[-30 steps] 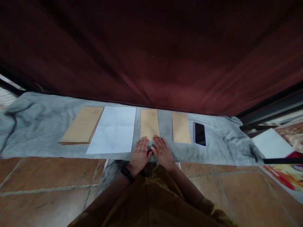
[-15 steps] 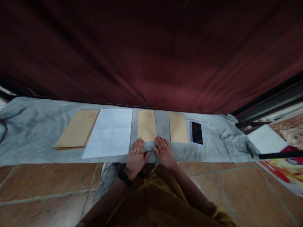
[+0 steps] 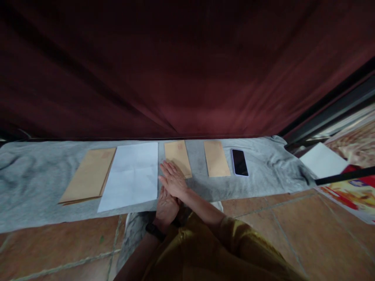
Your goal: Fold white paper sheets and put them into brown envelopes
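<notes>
My right hand (image 3: 173, 180) lies flat with its fingers stretched to the left, over the lower left part of a small brown envelope (image 3: 181, 154). Below it, my left hand (image 3: 166, 208), with a dark watch at the wrist, rests near the cloth's front edge, fingers extended and partly hidden under the right hand. Nothing shows in either hand. Left of them is a white sheet of paper (image 3: 131, 171), beside a stack of larger brown envelopes (image 3: 86, 175). To the right lie a second small brown envelope (image 3: 216, 159) and a smartphone (image 3: 240, 162) with a light purple edge.
A grey cloth (image 3: 263, 168) covers the long narrow surface. Dark red fabric (image 3: 187, 86) hangs behind it. At the right are a dark bar (image 3: 348, 176), a white sheet (image 3: 324, 160) and colourful printed packaging (image 3: 354, 199). Tiled floor (image 3: 73, 242) shows below.
My right hand has swung left across the small envelope and over my left fingers. My left hand has shifted slightly down. The view has tilted a little.
</notes>
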`<state>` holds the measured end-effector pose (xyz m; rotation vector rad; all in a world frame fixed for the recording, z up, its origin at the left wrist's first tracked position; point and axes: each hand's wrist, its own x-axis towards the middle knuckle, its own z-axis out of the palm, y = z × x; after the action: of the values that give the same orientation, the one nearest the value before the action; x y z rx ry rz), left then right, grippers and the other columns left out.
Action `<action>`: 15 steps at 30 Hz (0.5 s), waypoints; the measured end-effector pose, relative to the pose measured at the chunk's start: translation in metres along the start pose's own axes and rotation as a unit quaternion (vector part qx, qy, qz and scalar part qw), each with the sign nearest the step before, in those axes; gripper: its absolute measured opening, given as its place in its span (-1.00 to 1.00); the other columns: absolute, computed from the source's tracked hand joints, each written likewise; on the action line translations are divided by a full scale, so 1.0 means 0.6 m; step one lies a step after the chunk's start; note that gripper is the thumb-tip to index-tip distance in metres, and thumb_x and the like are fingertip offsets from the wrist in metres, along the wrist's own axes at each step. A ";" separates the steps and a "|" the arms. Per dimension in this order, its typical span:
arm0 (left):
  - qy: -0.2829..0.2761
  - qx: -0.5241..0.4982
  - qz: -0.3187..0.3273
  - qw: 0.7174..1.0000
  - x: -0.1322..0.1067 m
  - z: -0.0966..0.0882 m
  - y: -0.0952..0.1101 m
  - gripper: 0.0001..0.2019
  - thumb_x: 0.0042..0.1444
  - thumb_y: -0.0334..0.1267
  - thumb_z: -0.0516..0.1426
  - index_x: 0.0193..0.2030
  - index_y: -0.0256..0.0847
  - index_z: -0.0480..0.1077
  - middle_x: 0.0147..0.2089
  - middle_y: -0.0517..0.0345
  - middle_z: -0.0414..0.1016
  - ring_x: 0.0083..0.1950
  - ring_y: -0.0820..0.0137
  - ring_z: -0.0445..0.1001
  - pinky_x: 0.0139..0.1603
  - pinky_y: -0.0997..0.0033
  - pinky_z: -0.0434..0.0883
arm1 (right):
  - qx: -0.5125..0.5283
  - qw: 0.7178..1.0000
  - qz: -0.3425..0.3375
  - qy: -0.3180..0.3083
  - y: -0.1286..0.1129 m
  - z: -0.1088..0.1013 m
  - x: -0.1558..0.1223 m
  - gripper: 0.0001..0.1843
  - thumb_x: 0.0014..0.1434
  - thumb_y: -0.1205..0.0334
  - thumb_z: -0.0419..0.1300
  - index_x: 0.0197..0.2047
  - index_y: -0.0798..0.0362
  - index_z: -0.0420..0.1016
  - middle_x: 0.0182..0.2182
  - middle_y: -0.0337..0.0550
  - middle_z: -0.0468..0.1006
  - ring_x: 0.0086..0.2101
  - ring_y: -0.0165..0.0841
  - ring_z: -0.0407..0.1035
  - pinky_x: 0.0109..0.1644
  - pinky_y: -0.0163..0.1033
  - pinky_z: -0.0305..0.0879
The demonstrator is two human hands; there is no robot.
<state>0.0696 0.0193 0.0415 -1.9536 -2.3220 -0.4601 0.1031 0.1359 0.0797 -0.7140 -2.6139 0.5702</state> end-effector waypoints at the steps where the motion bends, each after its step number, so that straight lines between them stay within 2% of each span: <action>1: 0.003 -0.003 -0.002 1.000 0.000 0.001 0.000 -0.45 0.18 -0.26 0.06 0.28 -0.51 0.31 0.34 -0.39 0.32 0.44 -0.07 0.19 0.39 -0.18 0.23 | -0.003 1.000 -0.002 -0.003 0.001 0.006 0.008 -0.40 0.48 0.00 -0.10 0.43 0.14 0.14 0.42 0.00 0.12 0.40 -0.23 -0.01 0.46 -0.03 0.05; 6: 0.016 -0.010 -0.032 0.999 0.002 0.004 0.007 -0.46 0.28 -0.17 0.01 0.28 -0.55 0.30 0.30 -0.45 0.35 0.40 -0.06 0.26 0.36 -0.17 0.26 | -0.035 0.999 -0.003 -0.003 0.034 0.025 0.023 -0.42 0.47 0.02 -0.06 0.41 0.17 0.19 0.41 0.05 0.14 0.40 -0.21 0.00 0.47 -0.01 0.01; 11: 0.030 0.002 -0.031 0.999 0.004 0.002 0.010 -0.39 0.32 -0.12 -0.02 0.35 -0.59 0.19 0.39 -0.43 0.23 0.46 -0.03 0.15 0.40 -0.12 0.20 | -0.048 0.999 -0.008 0.013 0.076 0.021 0.013 -0.44 0.45 0.11 -0.01 0.40 0.21 0.19 0.38 0.09 0.20 0.39 -0.19 0.03 0.46 0.01 0.02; 15: 0.028 0.001 -0.028 0.999 0.005 -0.004 0.010 -0.36 0.35 -0.07 -0.04 0.43 -0.50 0.10 0.45 -0.33 0.15 0.50 0.03 0.08 0.43 -0.08 0.17 | -0.053 0.999 -0.003 0.015 0.103 0.005 -0.005 -0.44 0.42 0.16 0.03 0.40 0.19 0.19 0.38 0.07 0.22 0.38 -0.21 0.04 0.47 0.00 0.01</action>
<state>0.0748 0.0221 0.0457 -1.8526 -2.3469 -0.5095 0.1287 0.1819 0.0476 -0.7409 -2.6337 0.4200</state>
